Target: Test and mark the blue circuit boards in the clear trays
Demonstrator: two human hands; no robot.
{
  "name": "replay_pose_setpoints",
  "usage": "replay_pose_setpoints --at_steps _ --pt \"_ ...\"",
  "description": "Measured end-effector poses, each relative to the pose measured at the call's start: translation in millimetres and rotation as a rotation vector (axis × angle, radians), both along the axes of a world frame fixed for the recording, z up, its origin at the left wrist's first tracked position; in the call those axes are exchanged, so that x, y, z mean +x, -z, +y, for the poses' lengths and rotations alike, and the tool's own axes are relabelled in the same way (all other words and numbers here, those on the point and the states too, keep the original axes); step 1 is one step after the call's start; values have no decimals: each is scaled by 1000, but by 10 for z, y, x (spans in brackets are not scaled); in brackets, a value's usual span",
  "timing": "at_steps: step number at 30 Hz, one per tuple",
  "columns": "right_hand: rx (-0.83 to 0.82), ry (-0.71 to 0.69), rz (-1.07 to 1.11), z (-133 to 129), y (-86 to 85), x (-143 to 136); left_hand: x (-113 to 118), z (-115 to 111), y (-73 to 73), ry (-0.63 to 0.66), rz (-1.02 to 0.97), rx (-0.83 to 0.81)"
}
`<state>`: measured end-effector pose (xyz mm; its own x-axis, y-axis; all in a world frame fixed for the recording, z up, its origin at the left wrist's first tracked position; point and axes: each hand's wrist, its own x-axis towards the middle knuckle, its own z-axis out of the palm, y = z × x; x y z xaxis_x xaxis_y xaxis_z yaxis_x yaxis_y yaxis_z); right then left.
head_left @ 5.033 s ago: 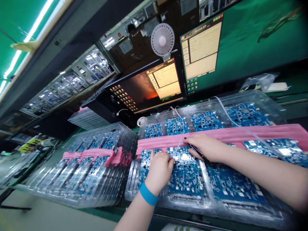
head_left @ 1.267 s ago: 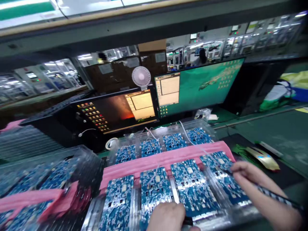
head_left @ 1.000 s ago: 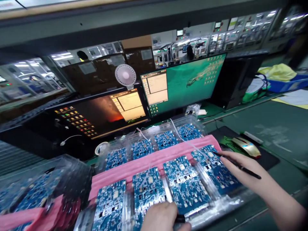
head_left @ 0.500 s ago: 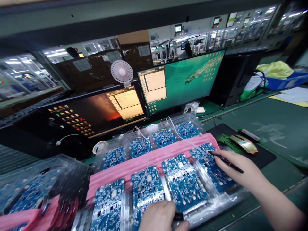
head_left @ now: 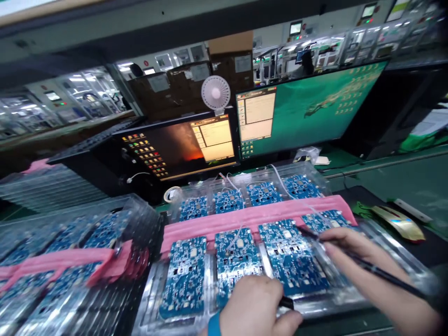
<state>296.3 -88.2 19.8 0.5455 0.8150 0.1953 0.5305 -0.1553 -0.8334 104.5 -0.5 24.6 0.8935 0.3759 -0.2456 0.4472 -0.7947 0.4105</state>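
My left hand, a blue band at its wrist, is closed around a black rod-shaped tool whose end sticks out past my thumb. It rests over the front edge of a blue circuit board. My right hand pinches a slim, dark, pen-like tool. The tip points at the upper right corner of the neighbouring board. Both boards sit in a clear plastic tray with several others, in two rows. A pink strip lies across the tray between the rows.
Stacked trays of boards stand on the left. Two monitors stand behind, with a small fan on top. A tape roll is behind the tray. A gold mouse lies on a dark mat at right.
The view has swung left, so more of the stacked trays shows. My right hand has moved its tool from the rightmost front board to the board left of it. My left hand keeps its grip.
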Motion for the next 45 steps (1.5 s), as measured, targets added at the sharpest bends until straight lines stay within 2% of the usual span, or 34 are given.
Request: replay_pose_setpoints --at_steps 2,4,10,16,24,30,33,36,40,42,45 --pt "-48 -268 24 123 39 -184 -22 -18 12 16 -32 25" --pt "-70 -413 66 260 83 -352 -41 -35 19 26 -46 45" --pt "-109 -510 171 570 231 -674 -113 -74 106 63 -146 97" --pt "-97 -470 155 664 320 -748 -174 -117 251 77 -236 159" --pt "-101 -448 73 675 348 -787 -192 -120 288 82 -254 169" --pt "-96 -514 5 696 353 -784 -188 -113 307 85 -261 190" --pt "-74 -507 129 683 301 -754 -187 -116 288 78 -251 185" --pt "-60 -414 194 599 219 -673 -210 -117 251 48 -242 148" --pt "-45 -265 215 397 174 -503 -277 -111 181 -99 -270 37" --pt "29 -188 345 293 199 -429 -308 -105 144 -206 -292 -34" --pt "202 -172 712 168 241 -386 -332 -95 105 -328 -321 -123"
